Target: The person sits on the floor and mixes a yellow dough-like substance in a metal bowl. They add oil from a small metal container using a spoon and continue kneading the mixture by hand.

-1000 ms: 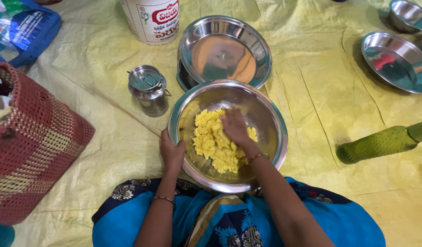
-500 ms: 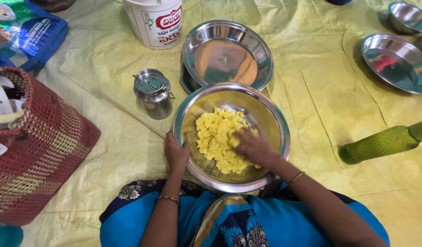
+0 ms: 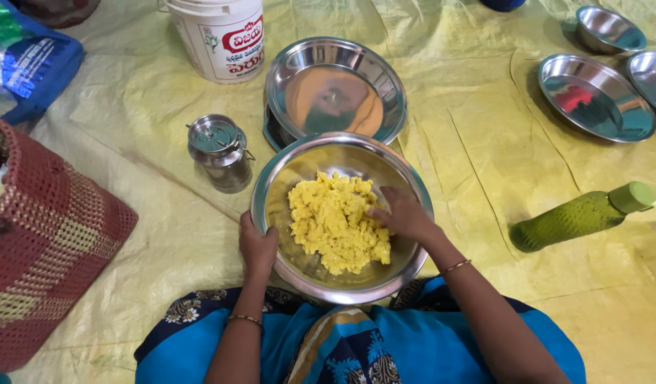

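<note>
A wide steel bowl point(image 3: 385, 167) sits on the yellow sheet just in front of my knees. It holds a heap of crumbly yellow dough point(image 3: 331, 220). My left hand point(image 3: 257, 245) grips the bowl's near left rim. Inside the bowl, my right hand point(image 3: 401, 213) presses down on the right side of the dough, fingers curled into it.
Beyond the bowl lie a steel plate point(image 3: 334, 89) and a white plastic bucket point(image 3: 218, 35). A small lidded steel can point(image 3: 219, 151) stands to the left, a red woven bag point(image 3: 47, 245) further left. A green bottle point(image 3: 580, 215) lies at the right, more steel plates point(image 3: 594, 96) behind it.
My right hand has slid from the middle of the dough to its right side. The left hand stays on the rim. The view has shifted slightly.
</note>
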